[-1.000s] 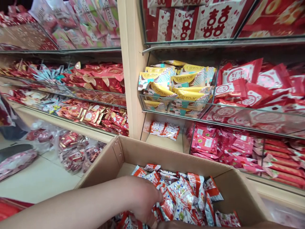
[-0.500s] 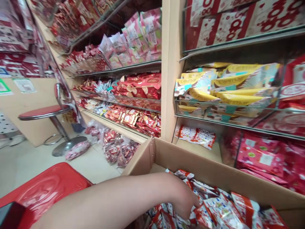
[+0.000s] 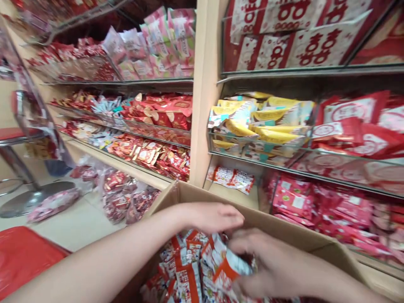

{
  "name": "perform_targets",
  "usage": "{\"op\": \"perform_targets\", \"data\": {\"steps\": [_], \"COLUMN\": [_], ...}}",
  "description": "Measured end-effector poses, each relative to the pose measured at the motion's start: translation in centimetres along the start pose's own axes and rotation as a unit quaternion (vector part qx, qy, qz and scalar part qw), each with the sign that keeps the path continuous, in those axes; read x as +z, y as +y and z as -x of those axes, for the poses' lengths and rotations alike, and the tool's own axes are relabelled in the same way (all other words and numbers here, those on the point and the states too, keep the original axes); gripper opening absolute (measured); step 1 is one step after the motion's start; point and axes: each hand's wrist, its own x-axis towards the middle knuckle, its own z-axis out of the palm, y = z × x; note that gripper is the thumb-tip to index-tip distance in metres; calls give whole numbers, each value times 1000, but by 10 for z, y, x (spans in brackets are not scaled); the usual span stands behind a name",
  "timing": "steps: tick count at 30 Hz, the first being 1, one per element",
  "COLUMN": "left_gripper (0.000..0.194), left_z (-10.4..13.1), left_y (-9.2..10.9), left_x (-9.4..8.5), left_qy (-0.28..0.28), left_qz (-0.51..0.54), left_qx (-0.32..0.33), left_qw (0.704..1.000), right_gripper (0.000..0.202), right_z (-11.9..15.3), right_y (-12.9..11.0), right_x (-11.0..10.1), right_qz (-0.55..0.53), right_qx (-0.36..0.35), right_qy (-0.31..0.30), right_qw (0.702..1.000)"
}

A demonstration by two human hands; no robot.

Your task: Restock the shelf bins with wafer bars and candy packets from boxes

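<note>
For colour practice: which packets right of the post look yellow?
The yellow packets beside the post, one shelf above the small packets; the red packets lie farther right along that shelf.

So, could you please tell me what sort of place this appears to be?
Probably a sweet or snack shop: the shelves hold many wrapped packets sorted by kind, such as these yellow packets, and a cardboard box contains many small red-and-white packets.
</note>
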Motion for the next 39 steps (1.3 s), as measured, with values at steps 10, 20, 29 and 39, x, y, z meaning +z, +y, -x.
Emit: {"op": "perform_targets", "data": {"steps": [10,20,29,39], "left_gripper": [67,72,60,36], "left_z": [3,2,-2,0], "left_y": [-8,-10,-12,-1], "left_x": [-14,-13,-11,-14], "left_qy": [12,48,97,201], "left_qz": [357,334,321,445], "left_qx": [51,27,40,63], "left_qw": [933,941,941,871], "right_gripper": [20,29,32,32], "right_z": [2,-4,-8,-1], "right_y": [5,18,22,22], "right_x": [-29,-25,-19,-37], "right_qz": [-136,-229,-307,-412], "right_qx": [-27,5,11,27], "right_qy": [140,136,185,287], "right_qw": [980,964,934,864]}}
